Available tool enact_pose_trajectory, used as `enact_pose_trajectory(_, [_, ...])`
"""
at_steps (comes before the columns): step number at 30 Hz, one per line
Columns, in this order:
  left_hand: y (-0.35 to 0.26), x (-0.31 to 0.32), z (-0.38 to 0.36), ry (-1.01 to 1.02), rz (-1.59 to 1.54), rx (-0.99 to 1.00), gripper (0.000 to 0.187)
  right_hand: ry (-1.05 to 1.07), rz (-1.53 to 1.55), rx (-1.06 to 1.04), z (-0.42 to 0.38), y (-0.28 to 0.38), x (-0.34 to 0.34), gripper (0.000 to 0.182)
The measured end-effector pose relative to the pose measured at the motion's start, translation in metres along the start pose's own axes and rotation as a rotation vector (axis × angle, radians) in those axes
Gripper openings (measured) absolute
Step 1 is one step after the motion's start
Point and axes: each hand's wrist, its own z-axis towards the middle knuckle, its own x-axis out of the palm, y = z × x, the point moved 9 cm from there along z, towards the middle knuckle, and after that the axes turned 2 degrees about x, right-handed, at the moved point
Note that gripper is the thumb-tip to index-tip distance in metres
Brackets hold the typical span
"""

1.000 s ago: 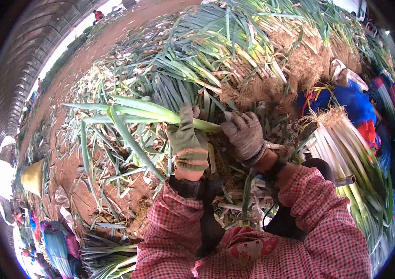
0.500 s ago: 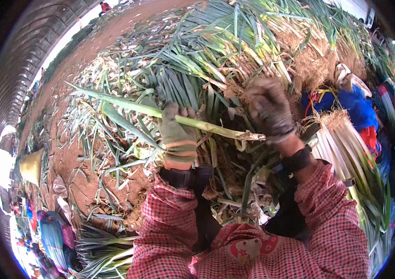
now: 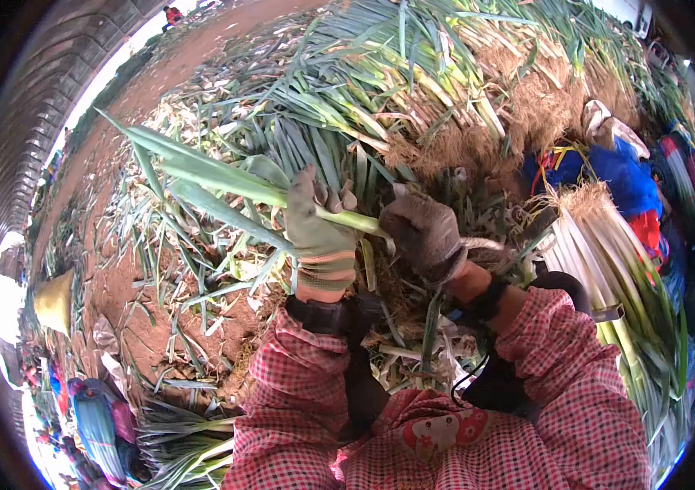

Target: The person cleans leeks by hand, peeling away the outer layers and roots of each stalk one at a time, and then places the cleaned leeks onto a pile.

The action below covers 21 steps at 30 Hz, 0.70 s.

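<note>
A single leek (image 3: 229, 180) lies crosswise in front of me, its green leaves spreading to the upper left. My left hand (image 3: 317, 231), in a pale glove with striped cuff, is closed around its stalk. My right hand (image 3: 422, 235), in a darker, soiled glove, has its fingers wrapped round the lower end of the same stalk, hiding that end. A pale, thin strip (image 3: 484, 244) shows just right of the right hand. Under both hands lie loose leaves and trimmings.
A heap of leeks with brown roots (image 3: 535, 110) spreads across the back. To my right stands a bundle of cleaned white leeks (image 3: 596, 237) beside blue netting (image 3: 625, 184). Leaf scraps litter the soil at left, near a yellow sack (image 3: 55, 302). More leeks (image 3: 188, 445) lie at lower left.
My right hand has come left and down from above the stalk's end and closed on the stalk. The left hand keeps its grip, while the leaves have fanned out and tipped upward.
</note>
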Motion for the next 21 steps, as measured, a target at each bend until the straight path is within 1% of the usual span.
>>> enact_pose_trajectory(1, [-0.003, 0.010, 0.001, 0.129, -0.058, -0.001, 0.030, -0.048, 0.062, 0.024, 0.000, -0.005, -0.004, 0.009])
enact_pose_trajectory(2, [-0.002, 0.017, 0.001, 0.218, -0.143, -0.039, 0.033, -0.048, 0.061, 0.025, 0.000, -0.007, -0.005, 0.009])
enact_pose_trajectory(3, [-0.003, 0.018, 0.001, 0.216, -0.143, -0.039, 0.033, -0.047, 0.076, 0.071, 0.001, -0.011, -0.006, 0.008])
enact_pose_trajectory(4, [-0.007, 0.025, -0.001, 0.285, -0.149, -0.015, 0.035, -0.043, 0.092, 0.116, 0.001, -0.015, -0.006, 0.007])
enact_pose_trajectory(5, [-0.012, 0.031, -0.003, 0.355, -0.154, 0.009, 0.037, -0.040, 0.093, 0.115, 0.001, -0.015, -0.005, 0.007])
enact_pose_trajectory(6, [-0.013, 0.032, -0.003, 0.353, -0.154, 0.010, 0.037, -0.056, 0.080, 0.083, 0.001, -0.013, -0.006, 0.008])
enact_pose_trajectory(8, [-0.014, 0.036, -0.005, 0.383, -0.147, 0.008, 0.044, -0.073, 0.066, 0.052, 0.002, -0.010, -0.009, 0.009])
enact_pose_trajectory(9, [-0.015, 0.034, -0.003, 0.384, -0.147, 0.007, 0.044, -0.027, 0.159, 0.144, 0.003, -0.016, -0.007, 0.011])
enact_pose_trajectory(10, [-0.017, 0.039, -0.002, 0.466, -0.172, -0.013, 0.046, 0.019, 0.253, 0.238, 0.003, -0.023, -0.004, 0.014])
enact_pose_trajectory(11, [-0.017, 0.044, -0.003, 0.548, -0.196, -0.033, 0.048, 0.018, 0.252, 0.239, 0.004, -0.024, -0.004, 0.014])
enact_pose_trajectory(13, [-0.018, 0.048, -0.008, 0.568, -0.171, -0.031, 0.049, 0.019, 0.376, -0.031, 0.011, 0.002, -0.009, 0.024])
enact_pose_trajectory(14, [-0.018, 0.050, -0.011, 0.587, -0.145, -0.027, 0.050, 0.190, 0.272, 0.031, 0.009, 0.001, 0.002, 0.029])
enact_pose_trajectory(15, [-0.018, 0.049, -0.010, 0.587, -0.144, -0.029, 0.050, 0.190, 0.272, 0.032, 0.007, 0.003, 0.002, 0.029])
enact_pose_trajectory(17, [-0.015, 0.054, -0.013, 0.653, -0.186, -0.079, 0.052, 0.224, 0.065, -0.201, 0.002, 0.024, 0.006, 0.027])
enact_pose_trajectory(18, [-0.016, 0.053, -0.012, 0.652, -0.185, -0.080, 0.052, 0.219, 0.200, -0.190, 0.003, 0.026, 0.006, 0.023])
enact_pose_trajectory(19, [-0.017, 0.056, -0.014, 0.694, -0.191, -0.095, 0.053, 0.220, 0.200, -0.190, 0.002, 0.024, 0.008, 0.023])
enact_pose_trajectory(20, [-0.019, 0.059, -0.017, 0.736, -0.196, -0.109, 0.054, 0.204, 0.281, -0.177, 0.001, 0.019, 0.010, 0.020])
enact_pose_trajectory(21, [-0.020, 0.059, -0.016, 0.735, -0.195, -0.107, 0.054, 0.188, 0.362, -0.163, 0.002, 0.019, 0.009, 0.017])
